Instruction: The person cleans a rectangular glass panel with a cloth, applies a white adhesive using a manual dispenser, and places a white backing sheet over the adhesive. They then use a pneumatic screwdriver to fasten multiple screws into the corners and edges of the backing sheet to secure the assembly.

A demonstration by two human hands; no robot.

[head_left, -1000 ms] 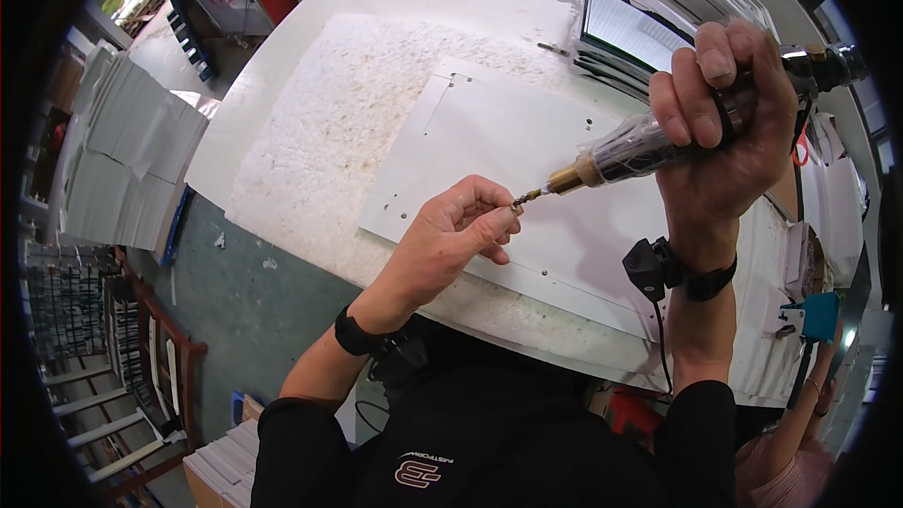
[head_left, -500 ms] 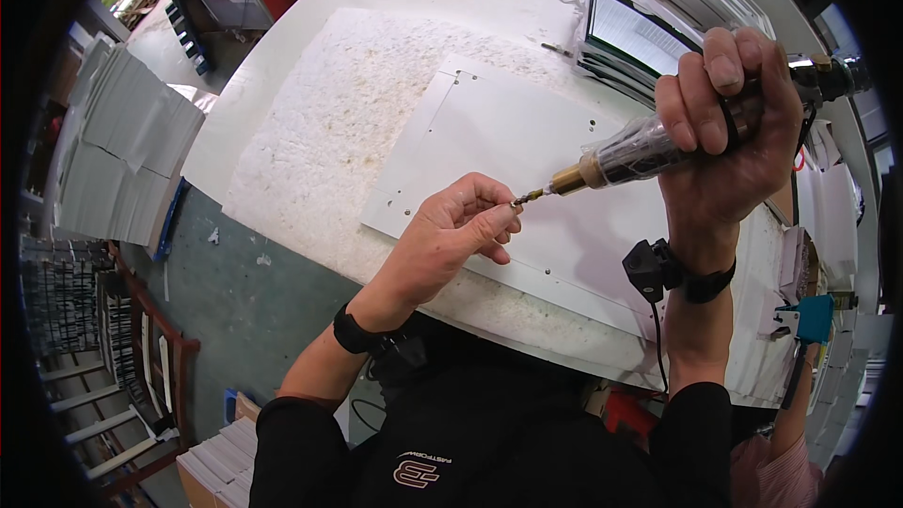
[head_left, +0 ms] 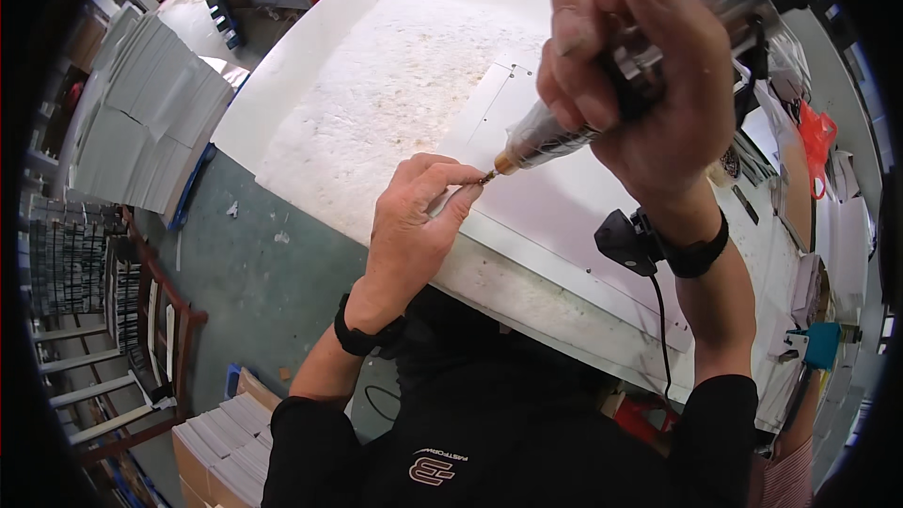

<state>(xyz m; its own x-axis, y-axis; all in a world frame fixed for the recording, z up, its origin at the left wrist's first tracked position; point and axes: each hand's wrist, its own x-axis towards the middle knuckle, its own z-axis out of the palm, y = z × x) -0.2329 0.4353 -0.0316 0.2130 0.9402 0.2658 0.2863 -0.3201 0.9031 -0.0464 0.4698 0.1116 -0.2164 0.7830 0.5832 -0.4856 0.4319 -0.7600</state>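
Observation:
My right hand (head_left: 649,66) is wrapped round a power screwdriver (head_left: 550,136), partly covered in clear plastic, with a brass-coloured nose. It is tilted, its tip pointing down to the left. At that tip the thumb and forefinger of my left hand (head_left: 414,216) pinch a small screw-like metal piece (head_left: 485,178), mostly hidden by the fingers. Both hands are over the near left edge of a flat white panel (head_left: 555,207) with small dark holes or fittings. The panel lies on a worn white padded sheet (head_left: 376,85) on the table.
Stacked white boards (head_left: 141,122) stand at the left, above a dark red rack (head_left: 179,348). A carton of white sheets (head_left: 226,442) sits below. At the right are a red plastic bag (head_left: 816,141) and a teal tool (head_left: 823,346). Another person's striped sleeve (head_left: 788,480) shows at lower right.
Both hands and the screwdriver have moved left and up in the picture, the right hand coming closer to the camera. The head view has shifted too. Both grips are kept.

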